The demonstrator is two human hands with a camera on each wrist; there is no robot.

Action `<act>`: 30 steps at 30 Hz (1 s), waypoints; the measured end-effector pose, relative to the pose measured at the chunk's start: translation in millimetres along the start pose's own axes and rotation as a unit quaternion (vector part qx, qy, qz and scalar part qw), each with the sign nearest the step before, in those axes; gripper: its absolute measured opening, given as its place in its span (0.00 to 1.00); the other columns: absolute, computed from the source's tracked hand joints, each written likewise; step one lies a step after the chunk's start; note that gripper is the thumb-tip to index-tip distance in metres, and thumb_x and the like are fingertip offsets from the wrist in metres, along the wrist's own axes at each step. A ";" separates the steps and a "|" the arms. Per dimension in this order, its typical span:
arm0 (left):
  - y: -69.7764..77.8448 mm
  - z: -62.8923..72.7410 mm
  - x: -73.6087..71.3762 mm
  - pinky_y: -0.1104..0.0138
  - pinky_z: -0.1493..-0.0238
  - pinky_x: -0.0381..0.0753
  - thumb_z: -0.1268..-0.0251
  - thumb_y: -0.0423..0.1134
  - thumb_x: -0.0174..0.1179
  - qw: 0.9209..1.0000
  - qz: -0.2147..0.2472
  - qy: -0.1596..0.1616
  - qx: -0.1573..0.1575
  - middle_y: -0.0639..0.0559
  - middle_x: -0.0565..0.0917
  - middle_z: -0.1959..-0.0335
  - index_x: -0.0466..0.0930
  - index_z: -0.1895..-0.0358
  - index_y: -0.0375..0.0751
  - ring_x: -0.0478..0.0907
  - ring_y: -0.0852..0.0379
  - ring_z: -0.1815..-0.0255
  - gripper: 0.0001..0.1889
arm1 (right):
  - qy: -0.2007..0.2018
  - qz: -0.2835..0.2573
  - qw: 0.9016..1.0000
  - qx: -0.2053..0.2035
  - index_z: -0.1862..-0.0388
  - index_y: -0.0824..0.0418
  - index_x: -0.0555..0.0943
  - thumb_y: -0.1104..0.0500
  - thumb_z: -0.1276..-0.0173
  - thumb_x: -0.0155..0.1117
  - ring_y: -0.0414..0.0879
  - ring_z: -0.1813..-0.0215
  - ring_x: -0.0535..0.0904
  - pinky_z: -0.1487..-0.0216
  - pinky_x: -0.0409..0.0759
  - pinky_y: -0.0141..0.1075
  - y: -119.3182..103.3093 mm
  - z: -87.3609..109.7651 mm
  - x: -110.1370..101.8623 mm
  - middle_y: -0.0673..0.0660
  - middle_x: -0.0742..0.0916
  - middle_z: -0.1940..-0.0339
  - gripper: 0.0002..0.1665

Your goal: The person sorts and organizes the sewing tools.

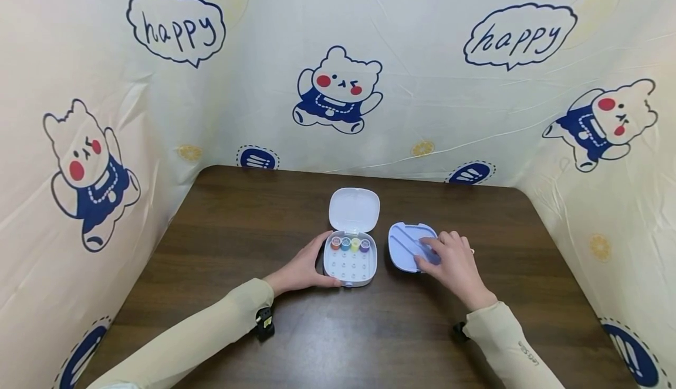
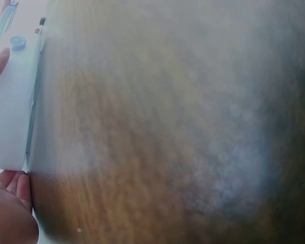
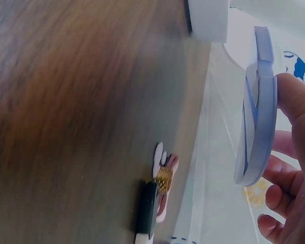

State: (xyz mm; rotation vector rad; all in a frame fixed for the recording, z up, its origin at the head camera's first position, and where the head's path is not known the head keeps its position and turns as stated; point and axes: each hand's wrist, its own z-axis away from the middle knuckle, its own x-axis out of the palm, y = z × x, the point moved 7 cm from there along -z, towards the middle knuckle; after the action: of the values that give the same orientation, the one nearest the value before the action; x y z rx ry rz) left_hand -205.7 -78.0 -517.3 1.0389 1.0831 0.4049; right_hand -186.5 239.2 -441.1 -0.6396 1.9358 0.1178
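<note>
On the table stands a white case [image 1: 350, 276] with its hinged lid [image 1: 354, 209] raised. Inside it, small round colored caps [image 1: 345, 244] line the back row, orange, blue, yellow and purple, with rows of small pegs in front. My left hand [image 1: 306, 264] grips the case from its left side, thumb along the front edge, fingers at the back left. In the left wrist view the thumb lies near a round blue clasp [image 2: 18, 42]. To the right, my right hand [image 1: 455, 266] holds a lavender plate [image 1: 405, 248] with diagonal grooves, tilted on edge in the right wrist view.
The dark wooden table [image 1: 253, 213] has white cloth [image 1: 422, 113] with printed bears around it. In the right wrist view, a small pink, white and gold piece [image 3: 165, 178] lies beside a black stick-like thing [image 3: 147, 209] on the table.
</note>
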 end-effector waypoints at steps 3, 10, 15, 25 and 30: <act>-0.6 -0.2 0.4 0.44 0.23 0.60 0.51 0.56 0.82 1.000 0.000 0.001 0.001 0.43 0.61 0.20 0.49 0.16 0.42 0.60 0.44 0.21 0.64 | 0.003 0.001 1.000 -0.009 0.55 0.60 0.91 0.48 0.44 0.79 0.47 0.68 0.64 0.64 0.59 0.41 -5.1 -1.0 1.1 0.48 0.72 0.75 0.21; -0.1 0.7 -0.3 0.46 0.22 0.59 0.52 0.56 0.83 1.000 -0.004 0.002 0.001 0.43 0.61 0.19 0.48 0.16 0.42 0.60 0.45 0.21 0.65 | -0.019 -0.002 1.000 -0.007 0.54 0.59 0.91 0.47 0.43 0.81 0.46 0.67 0.63 0.63 0.59 0.41 -15.9 -3.9 6.1 0.47 0.72 0.75 0.23; 0.0 0.5 -0.4 0.47 0.22 0.59 0.52 0.56 0.83 1.000 -0.005 0.003 0.002 0.43 0.61 0.20 0.49 0.16 0.42 0.60 0.46 0.21 0.65 | -0.031 -0.008 0.999 -0.008 0.53 0.59 0.91 0.47 0.43 0.81 0.47 0.67 0.64 0.62 0.59 0.41 -24.4 -5.6 10.0 0.48 0.73 0.74 0.23; 0.0 -0.8 0.0 0.46 0.23 0.60 0.51 0.56 0.82 1.000 0.002 0.002 0.000 0.43 0.61 0.20 0.49 0.16 0.42 0.61 0.46 0.22 0.64 | -0.049 -0.013 0.999 -0.019 0.52 0.59 0.91 0.45 0.41 0.80 0.46 0.66 0.65 0.61 0.60 0.40 -43.3 -13.1 18.7 0.48 0.75 0.73 0.24; 0.1 -0.7 -0.7 0.47 0.23 0.60 0.51 0.56 0.82 1.000 0.001 0.002 0.000 0.44 0.61 0.20 0.49 0.16 0.42 0.61 0.46 0.22 0.64 | -0.052 -0.011 0.998 -0.030 0.51 0.59 0.91 0.45 0.41 0.80 0.47 0.65 0.66 0.61 0.62 0.40 -53.3 -17.0 24.7 0.49 0.76 0.73 0.24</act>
State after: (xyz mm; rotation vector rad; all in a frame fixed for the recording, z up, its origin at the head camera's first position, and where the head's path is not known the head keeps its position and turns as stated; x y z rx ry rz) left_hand -206.6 -78.2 -516.9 1.0400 1.0863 0.4082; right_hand -182.4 178.3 -444.3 -0.6812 1.8305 0.1912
